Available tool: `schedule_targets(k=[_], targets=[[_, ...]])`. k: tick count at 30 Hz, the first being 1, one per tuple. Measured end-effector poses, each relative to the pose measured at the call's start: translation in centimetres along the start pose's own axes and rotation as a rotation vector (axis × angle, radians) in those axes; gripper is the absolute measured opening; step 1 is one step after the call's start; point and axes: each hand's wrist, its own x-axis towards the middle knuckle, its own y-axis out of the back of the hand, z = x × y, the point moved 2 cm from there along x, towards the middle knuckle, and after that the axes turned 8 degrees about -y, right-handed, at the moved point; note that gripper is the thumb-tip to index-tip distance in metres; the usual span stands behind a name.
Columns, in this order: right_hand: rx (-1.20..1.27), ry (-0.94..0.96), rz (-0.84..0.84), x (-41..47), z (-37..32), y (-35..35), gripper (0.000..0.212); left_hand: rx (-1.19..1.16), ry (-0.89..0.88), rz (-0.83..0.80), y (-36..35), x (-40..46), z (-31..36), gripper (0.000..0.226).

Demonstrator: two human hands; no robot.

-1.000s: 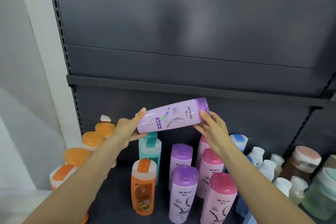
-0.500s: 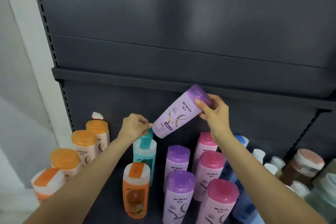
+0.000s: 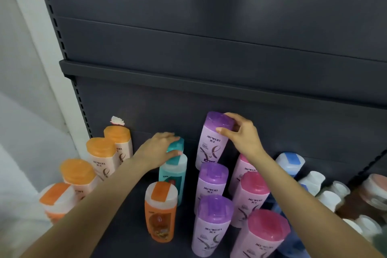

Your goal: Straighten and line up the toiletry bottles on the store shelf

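Your right hand (image 3: 243,136) grips the purple cap of the rear purple bottle (image 3: 212,142), fingers and thumb curled round the top; the bottle stands nearly upright at the far end of the purple row, close to the dark back panel (image 3: 209,58), its foot hidden behind the next bottle. Your left hand (image 3: 156,151) rests on the teal cap of the teal bottle (image 3: 172,172), fingers curved over the flip lid and thumb pressed against its near side. That teal bottle stands upright just left of the purple row, with the orange-liquid bottle (image 3: 160,213) nearer to you in the same line. Two more purple-capped bottles (image 3: 212,182) stand nearer in that row, and pink-capped bottles (image 3: 251,195) line up just to their right. On the far left, orange-capped bottles (image 3: 100,153) run in a diagonal line beside the shelf upright (image 3: 69,81). White-capped bottles (image 3: 312,182) and a blue-capped one (image 3: 290,162) crowd the right side
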Motion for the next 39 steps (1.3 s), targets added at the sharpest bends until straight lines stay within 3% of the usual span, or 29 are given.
schedule_targets(k=[9,26,34,39], targets=[[-0.227,-0.114,-0.117,-1.1,2.5,-2.2,0.049,-0.027,0.020,-0.062,-0.3,-0.2,0.3,0.052],[-0.351,-0.250,-0.235,-0.6,4.6,-2.7,0.053,0.021,0.025,-0.060,-0.3,-0.2,0.4,0.052],[-0.374,-0.237,-0.255,-1.6,4.3,-2.3,0.058,-0.010,0.024,0.021,-0.5,-1.0,0.5,0.052],[-0.440,-0.067,-0.166,-3.1,2.8,-1.3,0.042,-0.107,-0.020,0.110,0.4,-1.7,1.7,0.044]])
